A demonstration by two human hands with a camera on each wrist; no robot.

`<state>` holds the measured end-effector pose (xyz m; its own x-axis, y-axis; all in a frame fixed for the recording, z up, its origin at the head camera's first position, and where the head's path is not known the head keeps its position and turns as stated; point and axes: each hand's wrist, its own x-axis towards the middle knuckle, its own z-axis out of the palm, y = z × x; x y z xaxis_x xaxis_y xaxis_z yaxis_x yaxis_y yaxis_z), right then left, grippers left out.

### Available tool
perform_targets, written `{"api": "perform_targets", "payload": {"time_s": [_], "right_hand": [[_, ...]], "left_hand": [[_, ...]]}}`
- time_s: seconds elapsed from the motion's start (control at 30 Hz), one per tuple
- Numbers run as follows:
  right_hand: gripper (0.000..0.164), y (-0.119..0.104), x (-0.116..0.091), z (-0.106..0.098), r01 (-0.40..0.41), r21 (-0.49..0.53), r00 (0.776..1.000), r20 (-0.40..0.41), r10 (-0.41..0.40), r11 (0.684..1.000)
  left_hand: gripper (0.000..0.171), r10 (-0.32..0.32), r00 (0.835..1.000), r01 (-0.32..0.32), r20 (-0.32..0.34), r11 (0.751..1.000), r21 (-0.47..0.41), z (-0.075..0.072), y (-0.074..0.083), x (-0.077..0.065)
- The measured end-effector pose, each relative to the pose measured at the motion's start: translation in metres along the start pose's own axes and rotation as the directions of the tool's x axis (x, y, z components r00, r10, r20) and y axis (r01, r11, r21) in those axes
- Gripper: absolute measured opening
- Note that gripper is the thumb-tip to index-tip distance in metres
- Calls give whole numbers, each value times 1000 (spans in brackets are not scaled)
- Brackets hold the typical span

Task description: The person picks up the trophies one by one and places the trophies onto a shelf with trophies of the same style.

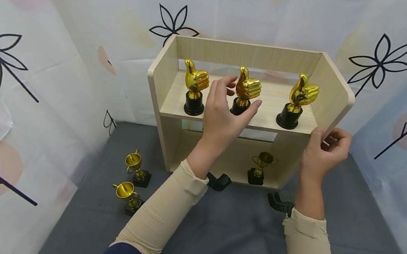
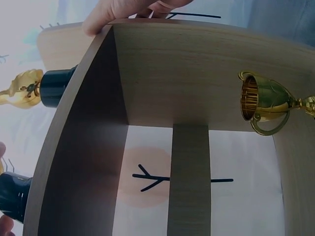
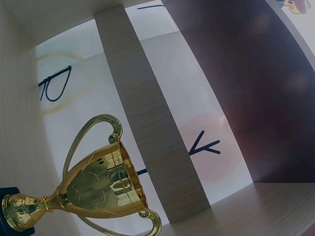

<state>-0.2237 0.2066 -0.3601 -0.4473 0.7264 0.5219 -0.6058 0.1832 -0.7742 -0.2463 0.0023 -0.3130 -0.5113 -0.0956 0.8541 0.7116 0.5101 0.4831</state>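
A gold thumbs-up trophy [image 1: 249, 87] on a black base stands in the middle of the upper board of a pale wooden shelf [image 1: 205, 116]. My left hand [image 1: 225, 115] is around it, fingers on its left and thumb spread out to its right. In the left wrist view its dark base [image 2: 15, 196] shows between fingertips. My right hand [image 1: 323, 156] grips the front edge of the shelf's right side panel. Two more thumbs-up trophies, a left one [image 1: 196, 82] and a right one [image 1: 302, 95], flank the middle one.
A gold cup trophy [image 1: 261, 162] stands in the lower compartment, toward its right. Two other cups, one farther back [image 1: 135, 163] and one nearer [image 1: 126, 192], stand on the grey tabletop [image 1: 233, 245] left of the shelf. Patterned cloth [image 1: 82, 38] surrounds the table.
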Motion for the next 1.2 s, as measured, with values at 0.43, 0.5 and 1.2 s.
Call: {"api": "perform_targets", "payload": {"time_s": [0.43,0.5,1.2], "right_hand": [[17,1,-1,1,9,4,1000,-14,-9,1000],[17,1,-1,1,9,-1,1000,-17,-9,1000],[17,18,4,-3,-4,-11,1000,-27,4,1000]], "left_hand": [[66,43,999,-43,-21,999,17,-15,-2,-17],[66,49,998,-49,-37,999,-2,-17,-2,-21],[60,29,989,-41,-146,996,-76,-48,-6,-51]]}}
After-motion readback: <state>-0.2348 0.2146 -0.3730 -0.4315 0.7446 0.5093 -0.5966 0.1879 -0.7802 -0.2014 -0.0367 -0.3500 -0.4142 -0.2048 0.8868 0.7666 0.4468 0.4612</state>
